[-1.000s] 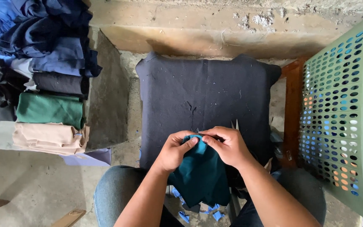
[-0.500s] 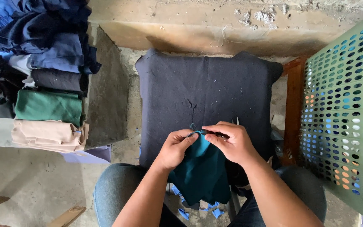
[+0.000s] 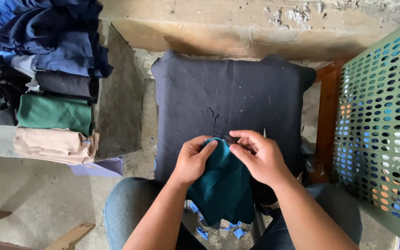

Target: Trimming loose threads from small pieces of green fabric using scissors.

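Observation:
A teal cloth (image 3: 223,185) hangs over my lap and reaches the front edge of a dark navy padded surface (image 3: 228,92). My left hand (image 3: 193,159) pinches the cloth's top edge, thumb on top. My right hand (image 3: 260,157) grips the same edge just to the right, fingers curled over a small dark spot there. The two hands almost touch. What lies under my right fingers is hidden.
A stack of folded clothes (image 3: 47,78) in blue, black, green and beige rests on a grey block at the left. A green perforated laundry basket (image 3: 380,125) stands at the right beside a wooden frame (image 3: 325,125). Small blue fabric scraps (image 3: 218,229) lie on the concrete floor.
Both hands have shifted slightly on the teal cloth's top edge; my left thumb now lies further over the fabric. The cloth stays in place.

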